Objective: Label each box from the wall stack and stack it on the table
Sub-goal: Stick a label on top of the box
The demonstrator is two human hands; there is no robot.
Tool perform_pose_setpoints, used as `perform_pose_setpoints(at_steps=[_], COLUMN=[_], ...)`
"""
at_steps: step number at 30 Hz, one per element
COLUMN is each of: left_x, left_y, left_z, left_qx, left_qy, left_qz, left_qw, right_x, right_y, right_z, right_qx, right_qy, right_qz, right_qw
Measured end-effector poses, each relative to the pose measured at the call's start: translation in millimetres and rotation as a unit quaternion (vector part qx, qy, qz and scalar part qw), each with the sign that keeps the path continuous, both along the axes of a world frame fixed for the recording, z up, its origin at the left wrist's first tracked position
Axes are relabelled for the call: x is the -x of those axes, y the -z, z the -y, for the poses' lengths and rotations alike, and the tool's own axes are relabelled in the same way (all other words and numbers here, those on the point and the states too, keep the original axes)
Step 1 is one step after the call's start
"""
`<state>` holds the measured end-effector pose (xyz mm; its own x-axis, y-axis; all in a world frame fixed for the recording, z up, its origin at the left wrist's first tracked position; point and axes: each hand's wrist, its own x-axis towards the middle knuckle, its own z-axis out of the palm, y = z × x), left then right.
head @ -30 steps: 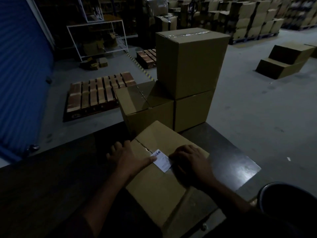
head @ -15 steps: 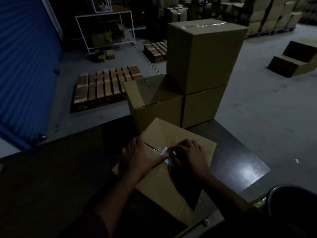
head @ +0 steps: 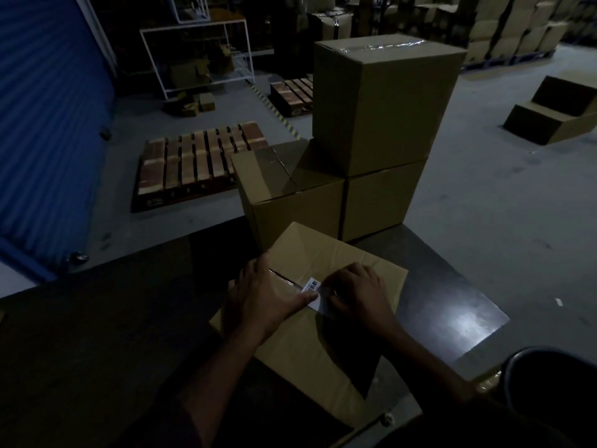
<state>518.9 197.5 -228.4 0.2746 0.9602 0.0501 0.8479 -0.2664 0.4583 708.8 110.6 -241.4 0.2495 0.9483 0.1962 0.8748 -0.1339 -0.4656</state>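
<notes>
the white barcode label [head: 315, 294] shows a bit more of itself than half a second ago, when both hands nearly hid it; a second back it lay plainly visible between them. it sits on the top of the near cardboard box [head: 310, 347], right by the taped seam, and that box rests on the dark table [head: 97, 318] just in front of the three stacked boxes [head: 371, 130].

the left hand [head: 265, 295] lies flat on the box top with fingers spread, its thumb pressing the label's left edge. the right hand [head: 360, 295] has its fingers curled down onto the label's right side; in this gloom i can't tell for sure whether they pinch a backing strip or just rub the sticker flat.

so the hands have closed in and are working over the label, which i'd judge means it's being smoothed down. once it's stuck, this box looks ready to join the stack behind it.
</notes>
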Motion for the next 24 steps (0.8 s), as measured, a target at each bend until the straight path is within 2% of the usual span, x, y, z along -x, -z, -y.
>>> perform_pose_setpoints(at_steps=[24], left_x=[-2.6], left_y=[-0.3], left_z=[1.3], left_qx=[0.002], left_qy=[-0.011], left_qz=[0.006], left_qw=[1.0], right_x=[5.5], right_y=[-11.4], right_z=[-1.8], right_qx=[0.024], right_qy=[0.007], right_qz=[-0.003], right_qw=[1.0])
